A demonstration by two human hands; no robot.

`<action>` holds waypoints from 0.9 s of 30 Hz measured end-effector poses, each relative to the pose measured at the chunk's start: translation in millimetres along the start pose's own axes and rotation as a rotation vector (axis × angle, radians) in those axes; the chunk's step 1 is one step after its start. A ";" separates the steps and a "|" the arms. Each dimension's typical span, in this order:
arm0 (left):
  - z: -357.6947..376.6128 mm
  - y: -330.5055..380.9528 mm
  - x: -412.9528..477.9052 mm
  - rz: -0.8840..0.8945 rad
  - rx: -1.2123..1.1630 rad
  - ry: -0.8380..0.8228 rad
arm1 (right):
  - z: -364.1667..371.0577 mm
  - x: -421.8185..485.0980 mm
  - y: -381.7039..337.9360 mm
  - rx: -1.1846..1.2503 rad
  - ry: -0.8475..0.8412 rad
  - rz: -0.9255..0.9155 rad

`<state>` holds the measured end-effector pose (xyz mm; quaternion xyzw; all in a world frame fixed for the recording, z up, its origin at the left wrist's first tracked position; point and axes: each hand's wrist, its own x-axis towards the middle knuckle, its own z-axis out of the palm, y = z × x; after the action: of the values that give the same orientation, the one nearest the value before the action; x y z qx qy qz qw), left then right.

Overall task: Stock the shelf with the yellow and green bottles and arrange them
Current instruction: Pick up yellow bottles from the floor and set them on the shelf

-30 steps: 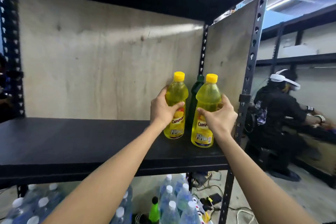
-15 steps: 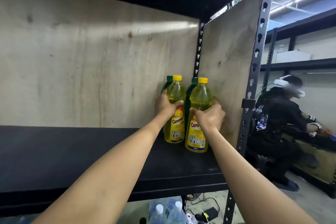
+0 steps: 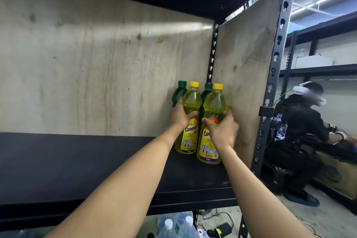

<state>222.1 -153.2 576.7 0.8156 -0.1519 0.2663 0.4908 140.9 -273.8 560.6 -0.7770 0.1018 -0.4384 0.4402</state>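
Standing upright in the shelf's [image 3: 96,170] far right corner, two yellow bottles sit in front of two green bottles. Left hand [image 3: 180,117] reaches forward, arm extended, fingers wrapped around the left yellow bottle [image 3: 190,120]; right hand [image 3: 224,131] likewise clasps the right yellow bottle [image 3: 212,121], which stands slightly nearer. Behind the fingers show the left green bottle [image 3: 178,92] and right green bottle [image 3: 205,92]. Both yellow labels read "Cammer", partly covered. Beyond the right fingers stands a plywood side panel [image 3: 245,83].
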 end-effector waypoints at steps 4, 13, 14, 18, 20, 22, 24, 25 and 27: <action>-13.8 -8.7 -14.9 -0.053 0.089 -0.109 | -10.3 -6.5 -4.1 -0.024 -0.065 0.076; -111.7 -9.4 -109.3 -0.147 0.005 -0.116 | -45.4 -105.1 -26.7 -0.062 -0.048 -0.132; -127.1 -9.1 -129.0 -0.142 -0.006 -0.096 | -49.2 -122.1 -30.7 -0.057 -0.065 -0.162; -189.6 -20.2 -216.9 -0.135 -0.103 -0.048 | -55.5 -200.9 -42.7 0.030 -0.176 -0.199; -219.2 -30.5 -262.3 -0.152 -0.162 0.017 | -52.6 -247.6 -43.2 0.069 -0.232 -0.185; -247.1 -46.0 -306.3 -0.187 -0.186 0.104 | -44.4 -296.8 -38.4 0.104 -0.311 -0.171; -274.1 -68.1 -348.6 -0.236 -0.163 0.164 | -32.8 -344.8 -30.5 0.096 -0.423 -0.170; -286.9 -82.0 -368.7 -0.267 -0.134 0.189 | -25.5 -367.7 -26.4 0.080 -0.486 -0.174; -311.7 -112.0 -405.9 -0.347 -0.074 0.226 | -7.9 -411.5 -17.5 0.048 -0.613 -0.182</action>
<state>-139.3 168.8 376.6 0.7759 0.0372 0.2617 0.5728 -114.0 -44.3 332.5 -0.8681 -0.1159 -0.2238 0.4276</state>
